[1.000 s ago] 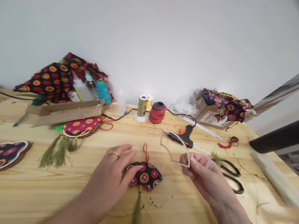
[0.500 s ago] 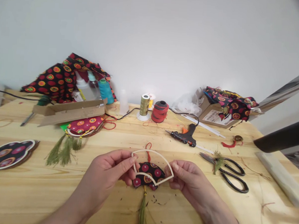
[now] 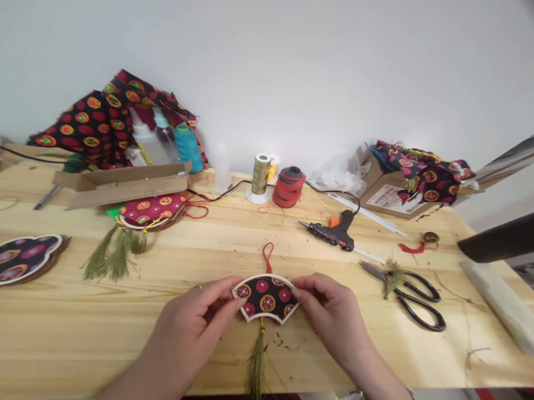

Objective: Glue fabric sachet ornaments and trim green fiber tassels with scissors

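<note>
A fan-shaped ornament [image 3: 265, 297] of black fabric with red and orange circles lies on the wooden table [image 3: 63, 326], ringed by a white frame. A red cord loop [image 3: 268, 255] leads from its top and a green tassel [image 3: 256, 366] hangs from its bottom over the table's front edge. My left hand [image 3: 198, 322] pinches the ornament's left end with fingers closed. At the right end, my right hand [image 3: 332, 314] presses its fingers together on the frame.
Black scissors [image 3: 412, 291] and a black glue gun [image 3: 334, 232] lie right of my hands. Gold [image 3: 260, 177] and red [image 3: 288, 187] thread spools stand at the back. A cardboard box [image 3: 119, 186], patterned fabric [image 3: 96, 125], finished ornaments [image 3: 152, 212] and another ornament [image 3: 15, 258] sit left.
My right hand brought the white fan-shaped frame over from the right; both hands lowered it onto the fabric piece, where it now sits around it.
</note>
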A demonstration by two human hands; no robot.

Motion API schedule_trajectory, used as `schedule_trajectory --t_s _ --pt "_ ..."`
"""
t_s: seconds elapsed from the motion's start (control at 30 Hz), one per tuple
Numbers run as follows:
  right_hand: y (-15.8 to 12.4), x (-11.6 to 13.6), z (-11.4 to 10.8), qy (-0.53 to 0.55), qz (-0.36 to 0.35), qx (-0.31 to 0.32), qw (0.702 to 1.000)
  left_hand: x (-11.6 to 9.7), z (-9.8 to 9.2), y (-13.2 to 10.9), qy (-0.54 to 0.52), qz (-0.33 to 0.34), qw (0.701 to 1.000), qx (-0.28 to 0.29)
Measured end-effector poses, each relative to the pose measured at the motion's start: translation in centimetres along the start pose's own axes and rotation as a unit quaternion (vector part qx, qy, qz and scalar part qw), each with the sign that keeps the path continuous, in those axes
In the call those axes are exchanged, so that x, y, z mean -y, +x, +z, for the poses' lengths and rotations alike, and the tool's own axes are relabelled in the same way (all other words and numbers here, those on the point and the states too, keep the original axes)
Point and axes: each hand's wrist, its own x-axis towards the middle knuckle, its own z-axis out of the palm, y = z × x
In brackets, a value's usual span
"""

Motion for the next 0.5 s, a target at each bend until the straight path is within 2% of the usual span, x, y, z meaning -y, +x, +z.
schedule_trajectory --t_s 0.07,0.2,0.5 --pt "-0.1 -0.1 0.0 -0.049 -0.035 -0.010 0.998 0.3 -0.1 0.1 0.054 0.061 0.997 0.007" --pt "-0.2 -0.1 0.1 -0.109 -0.087 -0.016 0.990 0.9 0.0 0.3 0.143 0.158 0.977 -0.025" --pt "-0.2 -0.5 0.5 -0.127 -0.113 -0.016 0.985 2.3 0.6 0.3 0.273 0.236 0.932 -0.032"
